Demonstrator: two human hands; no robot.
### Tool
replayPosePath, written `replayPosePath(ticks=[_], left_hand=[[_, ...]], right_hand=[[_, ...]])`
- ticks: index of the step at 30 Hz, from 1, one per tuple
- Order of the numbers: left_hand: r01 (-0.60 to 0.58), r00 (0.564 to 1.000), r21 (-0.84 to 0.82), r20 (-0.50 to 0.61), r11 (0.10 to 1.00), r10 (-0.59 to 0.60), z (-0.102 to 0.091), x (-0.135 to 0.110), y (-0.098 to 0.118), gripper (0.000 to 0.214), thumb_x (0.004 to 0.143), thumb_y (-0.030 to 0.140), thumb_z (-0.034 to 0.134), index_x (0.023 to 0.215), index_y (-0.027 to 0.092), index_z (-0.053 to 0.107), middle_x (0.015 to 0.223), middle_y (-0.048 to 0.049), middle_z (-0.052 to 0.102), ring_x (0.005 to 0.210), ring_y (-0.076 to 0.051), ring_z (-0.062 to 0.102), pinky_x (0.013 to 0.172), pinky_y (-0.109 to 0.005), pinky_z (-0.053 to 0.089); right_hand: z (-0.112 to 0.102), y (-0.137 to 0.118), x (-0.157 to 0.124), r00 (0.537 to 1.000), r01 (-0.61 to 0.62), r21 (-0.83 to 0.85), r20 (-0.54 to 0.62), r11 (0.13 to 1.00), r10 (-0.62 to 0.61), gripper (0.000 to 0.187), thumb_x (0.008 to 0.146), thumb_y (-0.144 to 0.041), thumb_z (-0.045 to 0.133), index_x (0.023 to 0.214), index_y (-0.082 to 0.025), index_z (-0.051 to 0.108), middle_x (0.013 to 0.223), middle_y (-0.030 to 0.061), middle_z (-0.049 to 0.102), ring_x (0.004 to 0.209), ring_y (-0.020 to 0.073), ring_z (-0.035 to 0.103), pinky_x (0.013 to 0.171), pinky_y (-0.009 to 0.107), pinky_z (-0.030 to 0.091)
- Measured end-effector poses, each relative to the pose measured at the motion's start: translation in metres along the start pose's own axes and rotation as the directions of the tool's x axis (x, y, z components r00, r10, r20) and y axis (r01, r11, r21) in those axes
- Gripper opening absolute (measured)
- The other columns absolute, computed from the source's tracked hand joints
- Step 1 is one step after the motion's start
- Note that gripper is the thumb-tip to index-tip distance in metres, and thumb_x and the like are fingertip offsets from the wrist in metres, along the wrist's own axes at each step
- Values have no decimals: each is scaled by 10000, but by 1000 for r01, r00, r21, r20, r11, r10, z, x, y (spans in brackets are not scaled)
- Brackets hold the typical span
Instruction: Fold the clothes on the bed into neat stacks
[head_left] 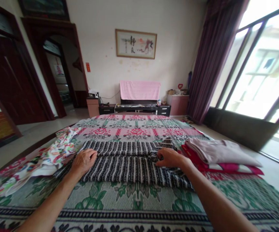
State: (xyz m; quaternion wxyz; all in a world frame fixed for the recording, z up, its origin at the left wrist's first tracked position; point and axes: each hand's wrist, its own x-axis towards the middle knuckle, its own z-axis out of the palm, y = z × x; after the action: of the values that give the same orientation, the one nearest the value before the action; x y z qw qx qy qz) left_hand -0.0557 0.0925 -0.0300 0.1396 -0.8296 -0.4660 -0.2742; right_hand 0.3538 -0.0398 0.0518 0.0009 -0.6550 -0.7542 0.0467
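Observation:
A black-and-white striped garment lies spread in a wide band across the patterned cloth in front of me, with a crease running along its length. Its exact kind does not show. My left hand is closed on the garment's left end, fingers curled into the fabric. At the right end, my right hand pinches the fabric, which is bunched and wrinkled around the fingers. Part of the garment's right end is hidden under my right wrist.
The flowered cloth covers a large surface. A crumpled, colourful printed garment lies at left. Folded clothes, a pale top over red fabric, are stacked at right. Beyond stands a low black cabinet with a pink towel above.

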Motion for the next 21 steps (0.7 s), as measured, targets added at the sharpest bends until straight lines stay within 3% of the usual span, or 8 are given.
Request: replayPosePath(ticks=[3,8,10,14,19,21], left_hand=[[-5,1000,12,5,1000,5,-1,0,0,354,881,310,389,847,174,714,904,-78,713,825,-200,640,809,-321,461],[-10,1000,18,8,1000,10,-1,0,0,356,883,307,382,844,174,711,895,-75,713,824,-194,639,812,-315,463],[-12,1000,17,8,1000,12,-2,0,0,360,882,309,382,845,170,712,900,-79,714,834,-201,641,817,-324,466],[-13,1000,14,11,1000,12,-2,0,1,360,877,314,390,852,164,717,911,-85,716,847,-211,645,820,-332,470],[-16,1000,20,13,1000,16,-2,0,0,361,881,315,387,854,167,716,919,-87,717,840,-212,647,816,-334,471],[-17,1000,26,5,1000,16,-2,0,-1,353,881,314,392,852,175,715,922,-84,718,839,-209,647,812,-327,470]], right_hand=[[4,4,5,999,10,-29,-51,1000,-11,120,749,-208,567,803,-180,670,839,63,666,794,190,592,665,254,366],[-5,14,7,952,-54,77,-296,996,74,260,789,-177,511,1013,-139,637,839,71,668,738,163,576,668,251,361],[-11,15,6,936,-46,125,-341,991,87,314,791,-192,515,1082,-137,620,837,65,667,725,159,571,674,253,367],[-17,11,3,957,-10,131,-286,991,47,285,748,-219,563,1009,-158,660,802,48,663,693,156,564,637,252,356],[-18,5,1,977,-7,119,-211,993,32,407,689,-185,581,1091,-150,635,735,26,657,638,146,550,606,249,338],[-18,5,0,981,9,88,-192,996,8,313,694,-188,565,986,-157,674,725,29,658,642,148,551,600,250,333]])
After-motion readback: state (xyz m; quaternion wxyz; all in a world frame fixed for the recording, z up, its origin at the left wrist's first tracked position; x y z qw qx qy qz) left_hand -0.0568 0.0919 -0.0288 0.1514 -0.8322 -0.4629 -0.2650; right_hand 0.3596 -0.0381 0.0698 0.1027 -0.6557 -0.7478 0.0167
